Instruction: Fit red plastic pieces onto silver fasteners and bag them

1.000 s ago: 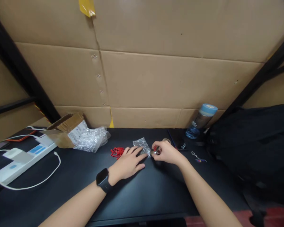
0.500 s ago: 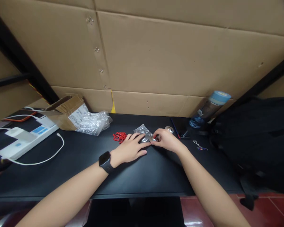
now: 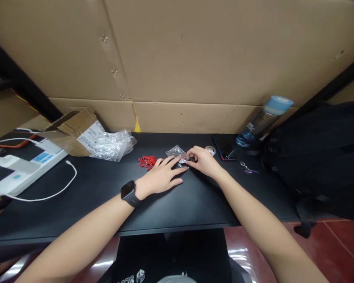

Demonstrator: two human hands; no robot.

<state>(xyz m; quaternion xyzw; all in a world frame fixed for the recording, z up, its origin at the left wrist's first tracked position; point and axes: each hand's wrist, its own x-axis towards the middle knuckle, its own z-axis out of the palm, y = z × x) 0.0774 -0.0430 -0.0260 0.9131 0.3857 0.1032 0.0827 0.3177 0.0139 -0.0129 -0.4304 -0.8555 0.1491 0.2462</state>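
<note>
Fingers spread and flat, my left hand (image 3: 163,175) lies on the black table with its fingertips pressing on a small clear plastic bag (image 3: 175,150). My right hand (image 3: 204,160) is pinched over a small shiny round metal piece (image 3: 183,159) with a bit of red on it. That piece lies against the bag, between my two hands; whether it is inside the bag I cannot tell. A bundle of red cords (image 3: 147,161) rests just left of my left fingers. Behind my right hand sits another round silvery piece (image 3: 210,150).
At the left stand a white power strip (image 3: 35,167) with cables and an opened cardboard box (image 3: 76,131) with clear plastic bags (image 3: 113,145) against it. To the right are a phone (image 3: 225,148), a keychain (image 3: 249,169), a blue-lidded bottle (image 3: 258,122) and a black backpack (image 3: 318,157).
My right hand has brought the round metal piece a little left, against the plastic bag under my left fingers. My left hand stays spread on the bag. The camera view has shifted slightly.
</note>
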